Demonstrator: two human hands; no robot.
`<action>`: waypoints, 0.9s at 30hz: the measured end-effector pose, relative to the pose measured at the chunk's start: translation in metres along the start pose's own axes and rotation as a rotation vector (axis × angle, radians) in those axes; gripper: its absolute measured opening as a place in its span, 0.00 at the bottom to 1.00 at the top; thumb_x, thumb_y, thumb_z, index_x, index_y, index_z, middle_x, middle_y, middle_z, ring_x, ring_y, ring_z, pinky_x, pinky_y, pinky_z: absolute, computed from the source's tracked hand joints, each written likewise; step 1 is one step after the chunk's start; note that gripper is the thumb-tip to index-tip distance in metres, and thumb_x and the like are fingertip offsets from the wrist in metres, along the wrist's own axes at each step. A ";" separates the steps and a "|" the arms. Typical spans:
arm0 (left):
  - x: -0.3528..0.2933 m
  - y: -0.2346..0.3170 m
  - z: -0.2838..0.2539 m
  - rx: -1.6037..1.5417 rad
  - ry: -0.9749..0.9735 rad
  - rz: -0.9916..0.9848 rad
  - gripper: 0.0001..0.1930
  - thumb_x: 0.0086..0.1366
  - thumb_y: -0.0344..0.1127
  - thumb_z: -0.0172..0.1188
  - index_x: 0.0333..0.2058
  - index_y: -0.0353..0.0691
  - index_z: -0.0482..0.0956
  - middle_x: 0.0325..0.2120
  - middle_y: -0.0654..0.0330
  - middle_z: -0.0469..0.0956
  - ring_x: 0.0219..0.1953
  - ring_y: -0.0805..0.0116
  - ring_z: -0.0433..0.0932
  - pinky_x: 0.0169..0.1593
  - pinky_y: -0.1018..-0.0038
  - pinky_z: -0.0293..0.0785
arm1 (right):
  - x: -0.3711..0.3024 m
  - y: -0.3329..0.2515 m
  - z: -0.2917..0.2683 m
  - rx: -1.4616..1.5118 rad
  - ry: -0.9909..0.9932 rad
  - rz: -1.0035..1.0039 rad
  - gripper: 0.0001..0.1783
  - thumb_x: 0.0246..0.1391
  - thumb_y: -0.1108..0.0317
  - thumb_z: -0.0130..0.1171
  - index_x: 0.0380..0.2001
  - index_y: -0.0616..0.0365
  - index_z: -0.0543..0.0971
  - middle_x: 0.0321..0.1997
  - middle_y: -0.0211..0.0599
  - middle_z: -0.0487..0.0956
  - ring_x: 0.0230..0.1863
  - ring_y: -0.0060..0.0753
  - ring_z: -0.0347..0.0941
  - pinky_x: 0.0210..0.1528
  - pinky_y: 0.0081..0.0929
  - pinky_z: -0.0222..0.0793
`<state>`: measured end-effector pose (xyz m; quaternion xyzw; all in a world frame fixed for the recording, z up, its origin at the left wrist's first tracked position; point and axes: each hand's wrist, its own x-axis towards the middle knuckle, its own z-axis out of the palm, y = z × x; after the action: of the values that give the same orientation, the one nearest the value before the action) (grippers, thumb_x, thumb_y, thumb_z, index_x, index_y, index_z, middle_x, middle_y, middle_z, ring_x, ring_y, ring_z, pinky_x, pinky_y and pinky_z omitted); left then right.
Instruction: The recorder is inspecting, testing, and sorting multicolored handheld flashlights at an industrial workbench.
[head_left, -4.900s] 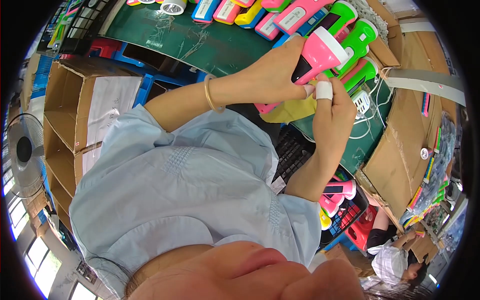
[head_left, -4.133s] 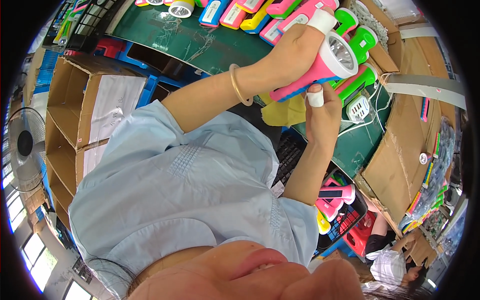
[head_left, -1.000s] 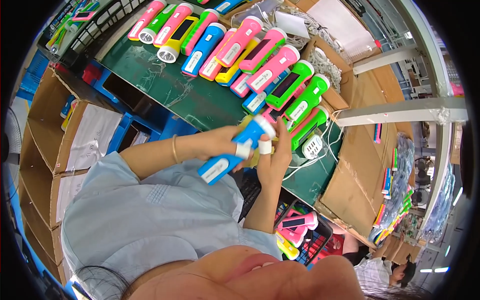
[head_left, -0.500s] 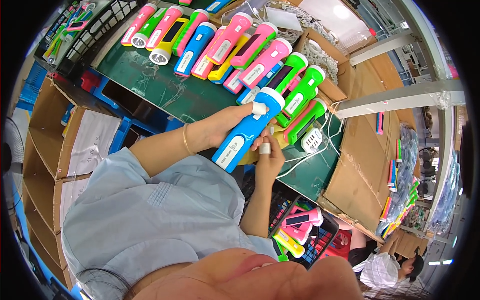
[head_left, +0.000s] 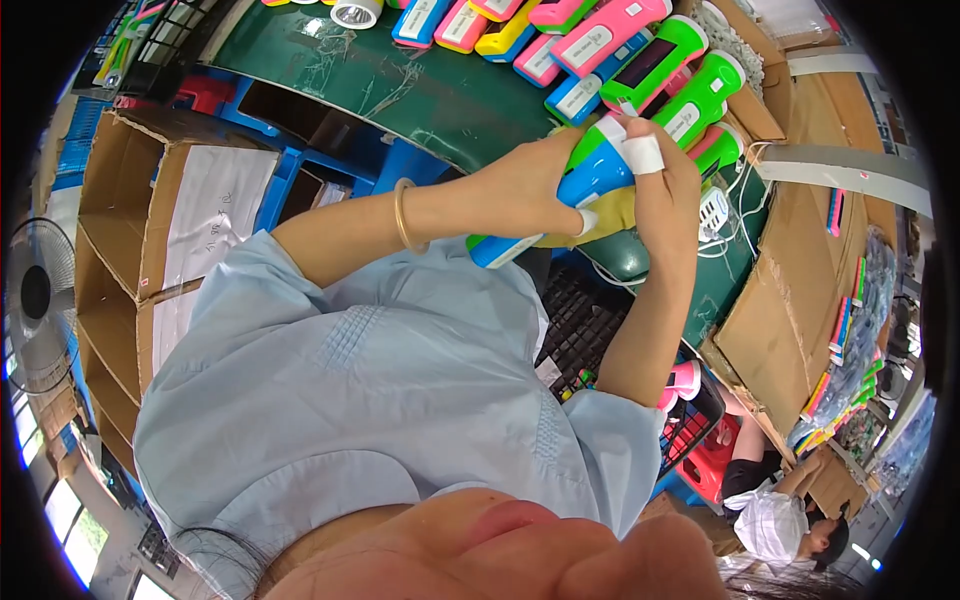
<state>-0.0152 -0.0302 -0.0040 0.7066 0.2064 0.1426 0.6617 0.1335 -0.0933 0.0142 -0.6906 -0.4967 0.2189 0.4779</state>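
A blue and green flashlight slants in front of me, its white-rimmed head at the upper right. My left hand is closed around its body; tape covers a fingertip. At the head end my right hand is closed on the flashlight, its taped thumb along the white rim; the other fingers are mostly hidden. A yellow cloth lies under the flashlight between my hands. Just beyond, green flashlights and pink ones lie in rows on the green bench.
A white power strip with cables is right of my right hand. Cardboard compartments stand at the left, near a fan. A black crate with flashlights sits below the bench. Another person is at the lower right.
The flashlight has been turned, so its side shows instead of its labelled blue face. My right hand has moved from beneath its body up to its head. The view has shifted too.
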 end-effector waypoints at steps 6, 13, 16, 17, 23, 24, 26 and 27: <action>-0.002 -0.005 0.001 0.239 0.024 0.050 0.29 0.44 0.37 0.60 0.41 0.23 0.61 0.26 0.42 0.74 0.28 0.50 0.76 0.33 0.65 0.72 | 0.003 -0.016 -0.001 -0.189 -0.077 0.105 0.17 0.51 0.56 0.53 0.28 0.62 0.78 0.20 0.35 0.74 0.22 0.24 0.67 0.26 0.22 0.61; 0.003 0.000 -0.003 -0.092 -0.137 -0.156 0.22 0.47 0.38 0.60 0.37 0.29 0.65 0.22 0.52 0.74 0.22 0.66 0.76 0.26 0.73 0.71 | -0.004 0.002 -0.003 -0.005 -0.055 0.089 0.17 0.53 0.56 0.51 0.32 0.62 0.76 0.21 0.35 0.73 0.23 0.26 0.66 0.28 0.21 0.62; 0.006 0.000 -0.002 -0.234 -0.229 -0.197 0.23 0.52 0.40 0.59 0.42 0.34 0.65 0.21 0.59 0.71 0.20 0.75 0.72 0.23 0.80 0.68 | -0.008 0.015 -0.006 -0.007 0.003 0.030 0.17 0.54 0.57 0.50 0.36 0.61 0.75 0.32 0.41 0.74 0.32 0.35 0.69 0.37 0.26 0.64; 0.006 0.000 -0.001 -0.232 -0.243 -0.200 0.23 0.52 0.40 0.59 0.42 0.34 0.65 0.21 0.59 0.71 0.20 0.75 0.72 0.23 0.80 0.68 | -0.008 0.020 -0.004 -0.066 0.067 -0.121 0.17 0.54 0.57 0.50 0.37 0.60 0.75 0.37 0.43 0.74 0.37 0.38 0.70 0.41 0.28 0.64; 0.006 0.001 0.005 -0.345 -0.224 -0.248 0.17 0.57 0.43 0.57 0.36 0.35 0.68 0.21 0.59 0.71 0.19 0.74 0.72 0.22 0.80 0.68 | -0.027 0.012 -0.010 -0.136 0.158 -0.149 0.15 0.55 0.61 0.47 0.39 0.60 0.75 0.39 0.46 0.72 0.41 0.44 0.69 0.44 0.31 0.63; 0.005 0.001 0.006 -0.393 -0.230 -0.276 0.16 0.58 0.43 0.56 0.35 0.35 0.69 0.21 0.59 0.71 0.19 0.74 0.72 0.22 0.80 0.68 | -0.029 0.012 -0.009 -0.090 0.126 -0.098 0.15 0.55 0.61 0.47 0.38 0.60 0.75 0.39 0.45 0.72 0.40 0.43 0.69 0.44 0.30 0.64; 0.001 -0.001 0.006 -0.460 -0.216 -0.317 0.15 0.59 0.42 0.54 0.34 0.35 0.69 0.21 0.59 0.71 0.19 0.74 0.71 0.22 0.79 0.69 | -0.034 0.020 -0.004 -0.094 0.177 -0.104 0.14 0.56 0.62 0.46 0.38 0.61 0.74 0.36 0.44 0.73 0.38 0.39 0.70 0.43 0.28 0.64; 0.001 0.000 0.002 -0.458 -0.171 -0.305 0.15 0.59 0.42 0.54 0.34 0.35 0.69 0.21 0.59 0.71 0.19 0.74 0.71 0.22 0.79 0.69 | -0.034 0.024 -0.001 -0.089 0.186 -0.104 0.14 0.56 0.62 0.46 0.37 0.61 0.74 0.35 0.44 0.73 0.38 0.38 0.70 0.43 0.28 0.63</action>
<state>-0.0139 -0.0315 -0.0046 0.5089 0.2160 0.0242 0.8329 0.1314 -0.1256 -0.0120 -0.7016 -0.4947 0.1066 0.5017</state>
